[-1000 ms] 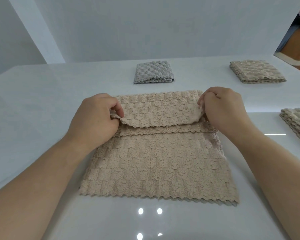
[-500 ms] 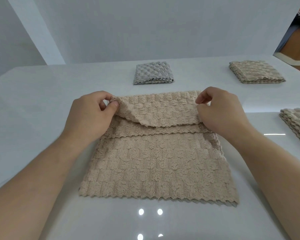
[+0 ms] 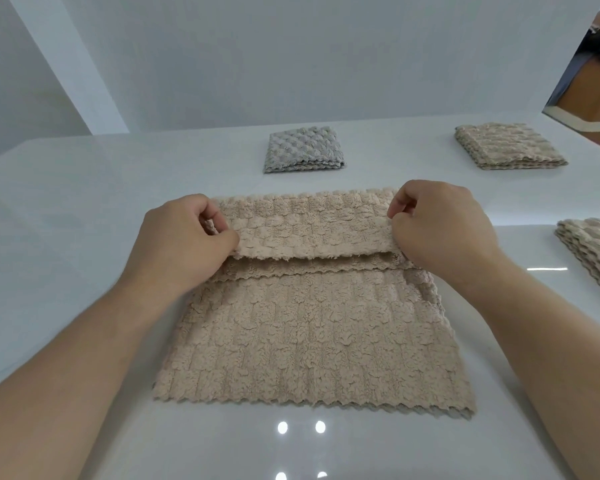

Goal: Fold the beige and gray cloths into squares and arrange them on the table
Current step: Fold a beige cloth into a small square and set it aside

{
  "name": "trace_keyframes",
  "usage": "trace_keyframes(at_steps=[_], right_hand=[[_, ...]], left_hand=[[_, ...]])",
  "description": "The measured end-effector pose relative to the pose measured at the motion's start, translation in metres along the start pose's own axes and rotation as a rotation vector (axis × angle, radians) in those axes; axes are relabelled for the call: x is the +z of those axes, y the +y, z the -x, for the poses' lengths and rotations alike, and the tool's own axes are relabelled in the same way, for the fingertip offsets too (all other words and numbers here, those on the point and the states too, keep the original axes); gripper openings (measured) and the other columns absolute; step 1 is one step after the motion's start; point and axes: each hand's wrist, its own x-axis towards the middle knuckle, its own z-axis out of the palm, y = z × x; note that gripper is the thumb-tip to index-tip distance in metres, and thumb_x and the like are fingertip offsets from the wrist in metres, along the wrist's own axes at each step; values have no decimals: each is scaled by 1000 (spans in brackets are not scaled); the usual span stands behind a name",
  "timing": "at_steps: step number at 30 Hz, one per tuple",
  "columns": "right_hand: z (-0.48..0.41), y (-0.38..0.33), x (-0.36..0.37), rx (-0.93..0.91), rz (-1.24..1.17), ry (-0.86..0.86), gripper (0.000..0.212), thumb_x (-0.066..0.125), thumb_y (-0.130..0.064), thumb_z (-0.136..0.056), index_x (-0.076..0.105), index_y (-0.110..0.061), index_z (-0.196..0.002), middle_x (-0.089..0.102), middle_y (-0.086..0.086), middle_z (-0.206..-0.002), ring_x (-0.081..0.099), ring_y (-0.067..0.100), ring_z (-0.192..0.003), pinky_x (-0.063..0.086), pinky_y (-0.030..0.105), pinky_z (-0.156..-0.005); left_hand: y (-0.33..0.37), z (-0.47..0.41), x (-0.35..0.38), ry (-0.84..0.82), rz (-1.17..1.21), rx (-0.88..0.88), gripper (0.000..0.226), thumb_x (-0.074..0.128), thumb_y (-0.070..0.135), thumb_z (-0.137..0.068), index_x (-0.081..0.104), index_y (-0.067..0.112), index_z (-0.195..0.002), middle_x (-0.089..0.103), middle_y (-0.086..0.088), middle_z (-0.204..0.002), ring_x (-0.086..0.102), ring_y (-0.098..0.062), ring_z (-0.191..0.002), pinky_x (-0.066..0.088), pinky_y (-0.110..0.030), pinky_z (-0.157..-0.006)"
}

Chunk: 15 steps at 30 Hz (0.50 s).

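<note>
A beige cloth (image 3: 312, 341) lies flat on the white bench (image 3: 66, 254) at 6 o'clock, its zigzag near hem closest to the camera and its far part turned back toward the person as a flap. The left hand (image 3: 184, 244) at 9 o'clock of the flap and the right hand (image 3: 437, 230) at 3 o'clock each pinch one corner, fingers (image 3: 222, 233) closed on the fabric. Compared with a second ago, the flap's sagging middle is pulled taut and its edge runs nearly straight across the cloth; the hands sit a little farther apart. The fold looks squared up but not yet carried to the near hem, so this cloth remains mid-fold.

Farther out, at 12 o'clock, a gray square (image 3: 303, 150) rests folded and apart from the work. At 1 o'clock, a beige square (image 3: 506, 145) sits finished near the far edge. At 3 o'clock, a stack (image 3: 593, 251) of beige cloths lies partly out of view, apparently waiting.
</note>
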Motion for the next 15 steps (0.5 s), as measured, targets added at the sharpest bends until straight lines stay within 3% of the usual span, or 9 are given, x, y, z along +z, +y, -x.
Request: trace_keyframes(at_steps=[3, 7, 15], right_hand=[[1, -1, 0, -5, 55, -15, 20, 51, -15, -76, 64, -28, -82, 65, -7, -92, 62, 24, -82, 52, 33, -67], [2, -2, 0, -17, 111, -34, 19, 51, -14, -77, 64, -28, -82, 65, -7, -92, 61, 24, -82, 48, 31, -65], [3, 0, 1, -36, 142, -38, 18, 50, -16, -76, 63, -28, -81, 65, -6, -92, 61, 25, -85, 50, 33, -68]], left_hand=[[0, 2, -2, -8, -84, 25, 11, 75, 23, -72, 64, 25, -71, 65, 10, -66, 60, -9, -68, 44, -27, -59], [-2, 4, -2, -24, -198, 46, 13, 75, 31, -71, 62, 30, -73, 62, 12, -68, 58, -8, -69, 49, -30, -63], [0, 5, -5, -62, -322, 40, 20, 76, 44, -79, 62, 31, -74, 58, 16, -71, 56, -9, -75, 41, -30, -63]])
